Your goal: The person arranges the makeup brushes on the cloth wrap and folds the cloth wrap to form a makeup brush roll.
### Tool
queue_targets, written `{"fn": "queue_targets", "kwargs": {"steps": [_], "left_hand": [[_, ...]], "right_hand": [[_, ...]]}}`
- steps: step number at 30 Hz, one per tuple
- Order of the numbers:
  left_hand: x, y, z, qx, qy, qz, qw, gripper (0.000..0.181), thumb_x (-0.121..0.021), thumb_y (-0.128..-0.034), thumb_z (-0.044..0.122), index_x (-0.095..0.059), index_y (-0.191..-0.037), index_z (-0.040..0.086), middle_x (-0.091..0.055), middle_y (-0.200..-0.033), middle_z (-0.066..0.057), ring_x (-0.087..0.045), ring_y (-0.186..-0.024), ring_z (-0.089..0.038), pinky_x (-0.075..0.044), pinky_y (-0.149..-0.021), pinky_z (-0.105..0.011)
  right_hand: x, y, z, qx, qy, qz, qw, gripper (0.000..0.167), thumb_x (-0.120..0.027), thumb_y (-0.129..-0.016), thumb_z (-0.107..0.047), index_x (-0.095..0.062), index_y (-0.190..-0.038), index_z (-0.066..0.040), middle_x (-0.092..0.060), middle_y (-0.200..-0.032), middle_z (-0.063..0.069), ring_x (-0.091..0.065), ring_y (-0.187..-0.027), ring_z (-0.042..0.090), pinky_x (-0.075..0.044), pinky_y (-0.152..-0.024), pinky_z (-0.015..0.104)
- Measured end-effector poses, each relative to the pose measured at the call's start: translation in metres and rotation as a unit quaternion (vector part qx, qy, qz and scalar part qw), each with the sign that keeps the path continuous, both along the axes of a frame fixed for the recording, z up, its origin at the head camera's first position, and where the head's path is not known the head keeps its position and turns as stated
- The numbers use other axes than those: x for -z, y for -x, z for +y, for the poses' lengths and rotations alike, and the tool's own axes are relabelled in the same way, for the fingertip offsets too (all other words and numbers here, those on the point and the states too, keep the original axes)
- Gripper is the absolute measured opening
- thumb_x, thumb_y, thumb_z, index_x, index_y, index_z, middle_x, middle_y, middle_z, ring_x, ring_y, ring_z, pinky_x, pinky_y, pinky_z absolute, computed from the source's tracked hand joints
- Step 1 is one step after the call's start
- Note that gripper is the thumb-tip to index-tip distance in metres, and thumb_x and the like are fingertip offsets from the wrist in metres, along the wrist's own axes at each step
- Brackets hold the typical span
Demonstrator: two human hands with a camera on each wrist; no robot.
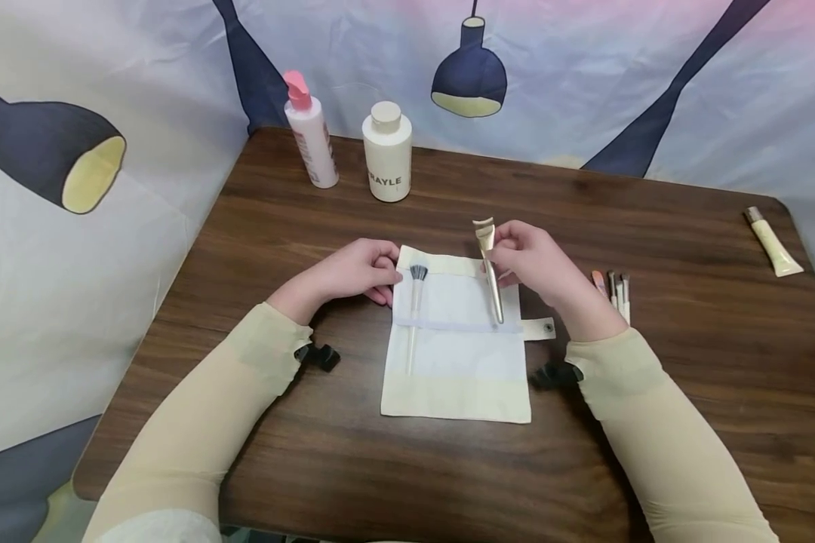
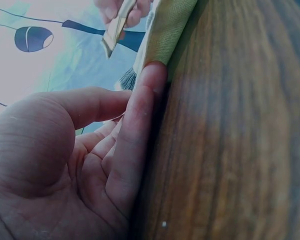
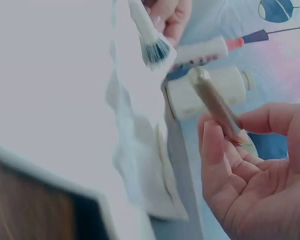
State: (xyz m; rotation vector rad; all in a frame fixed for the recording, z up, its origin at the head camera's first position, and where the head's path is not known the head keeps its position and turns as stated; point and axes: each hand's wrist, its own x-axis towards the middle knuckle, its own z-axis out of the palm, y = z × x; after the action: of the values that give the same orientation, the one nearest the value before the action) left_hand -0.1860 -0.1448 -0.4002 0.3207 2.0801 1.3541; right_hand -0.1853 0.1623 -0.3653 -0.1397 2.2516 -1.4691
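Head view: a cream cloth pouch lies open on a brown wooden table, between a person's two hands. The left hand is at the upper left edge of the pouch, thumb and fingers pinching the cloth. The right hand is over the upper right part, holding a gold-coloured tool between thumb and fingers. The tool slants over the pouch, its curved, flattened head up and its handle end pointing down towards the person. A dark-bristled brush sits in the left side of the pouch, just beside the left hand, its lower handle showing faintly through the pocket. A snap strap sticks out at the right.

Whether the tool's lower end touches the pouch, I cannot tell. Right wrist view: the tool is foreshortened, and its far end is hidden by the fingers. Left wrist view: only part of the pouch's edge shows, and the tool is cut off at the top. By the right forearm, slender tools are partly covered by the arm; their kinds are hard to make out.
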Motion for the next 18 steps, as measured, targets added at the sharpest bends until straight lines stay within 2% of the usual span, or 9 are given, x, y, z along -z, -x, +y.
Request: {"fn": "queue_targets", "kwargs": {"steps": [6, 11, 18], "left_hand": [[0.0, -0.001, 0.001, 0.0, -0.003, -0.007, 1.0, 0.025, -0.061, -0.1014, 0.007, -0.056, -0.124, -0.001, -0.073, -0.091, -0.012, -0.074, -0.073, -0.022, -0.065, -0.071, -0.035], [-0.001, 0.001, 0.0, -0.007, -0.003, -0.001, 1.0, 0.025, -0.062, -0.1014, 0.008, -0.056, -0.124, -0.001, -0.073, -0.09, -0.012, -0.074, -0.073, -0.022, -0.065, -0.07, -0.034], [-0.004, 0.0, 0.0, -0.003, -0.006, -0.003, 1.0, 0.024, -0.062, -0.101, 0.007, -0.056, -0.123, -0.002, -0.072, -0.088, -0.012, -0.074, -0.071, -0.022, -0.065, -0.07, -0.035]], "right_hand": [[0.011, -0.001, -0.016, 0.013, 0.054, -0.024, 0.9981, 0.03, -0.054, -0.103, -0.014, -0.05, -0.13, 0.0, -0.069, -0.111, 0.019, -0.07, -0.089, 0.024, -0.064, -0.077, 0.036], [0.016, 0.0, -0.028, 0.03, 0.092, -0.028, 0.9949, 0.026, -0.053, -0.105, -0.017, -0.052, -0.126, -0.002, -0.069, -0.112, 0.02, -0.07, -0.091, 0.024, -0.065, -0.075, 0.034], [0.021, 0.004, -0.039, 0.053, 0.158, -0.056, 0.9845, 0.016, -0.051, -0.103, -0.009, -0.048, -0.118, -0.004, -0.067, -0.105, 0.014, -0.072, -0.084, 0.02, -0.066, -0.072, 0.033]]}}
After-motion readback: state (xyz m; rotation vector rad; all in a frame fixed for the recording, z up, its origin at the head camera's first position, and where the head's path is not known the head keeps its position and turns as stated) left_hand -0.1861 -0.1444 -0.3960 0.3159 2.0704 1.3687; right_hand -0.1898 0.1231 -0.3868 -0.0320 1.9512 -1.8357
